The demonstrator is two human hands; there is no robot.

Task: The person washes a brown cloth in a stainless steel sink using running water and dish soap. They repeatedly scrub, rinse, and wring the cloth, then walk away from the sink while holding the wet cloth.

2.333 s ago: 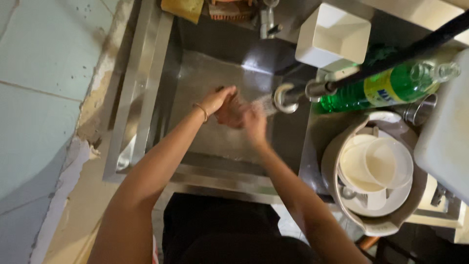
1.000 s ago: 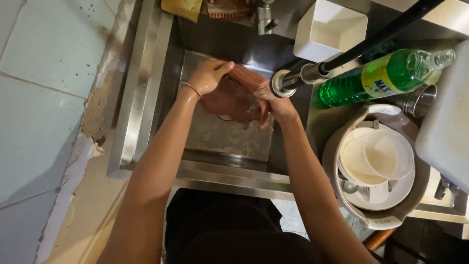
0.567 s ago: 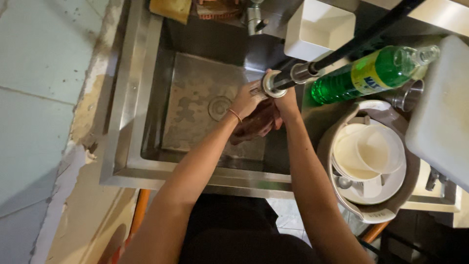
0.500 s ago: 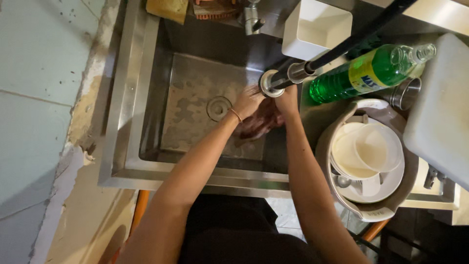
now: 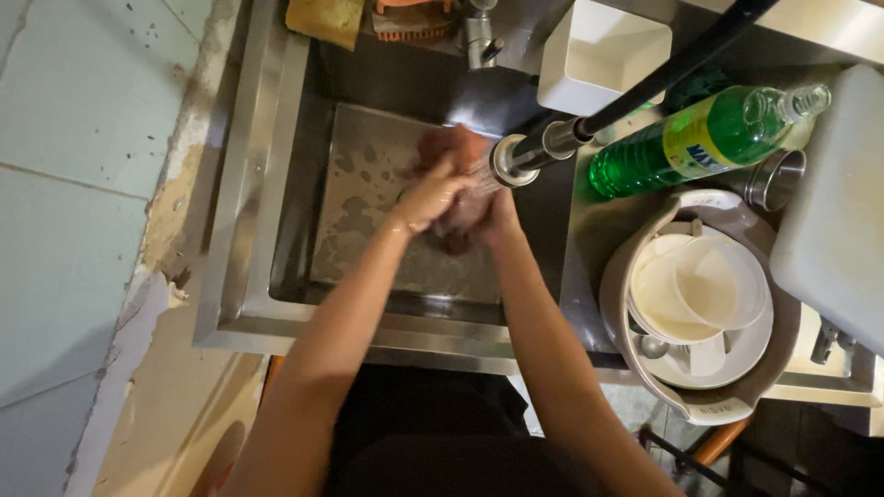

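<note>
rubbing the two hands together under the spray head (image 5: pixel 508 158) is the work in view, in the middle of the frame over the steel sink (image 5: pixel 368 193). the left hand (image 5: pixel 431 193) lies on top, its fingers curled over and pressed against the right hand (image 5: pixel 479 213), which sits beneath and slightly right of it; the two are clasped on each other, and a reddish-brown shape (image 5: pixel 453 147) shows just above them, though whether it is something held or only wet fingers in shadow i cannot tell. both forearms rise from the lower edge of the frame and meet in a narrow v, wrists bent slightly inward.

to do this well, as i judge it, the hands should keep right below the nozzle so the water falls into the basin and not onto the worktop (image 5: pixel 589 230) at the right, and each palm should turn over the other so backs and fingers get rinsed too.

right of the sink stands a green bottle of dish liquid (image 5: pixel 700 143) lying tilted, a steel cup (image 5: pixel 775 179) beside it, and a round beige rack (image 5: pixel 635 276) holding white plates (image 5: pixel 709 285). a white square container (image 5: pixel 603 55) sits at the upper middle, a yellow sponge (image 5: pixel 324 18) at the upper left of the sink rim.
</note>
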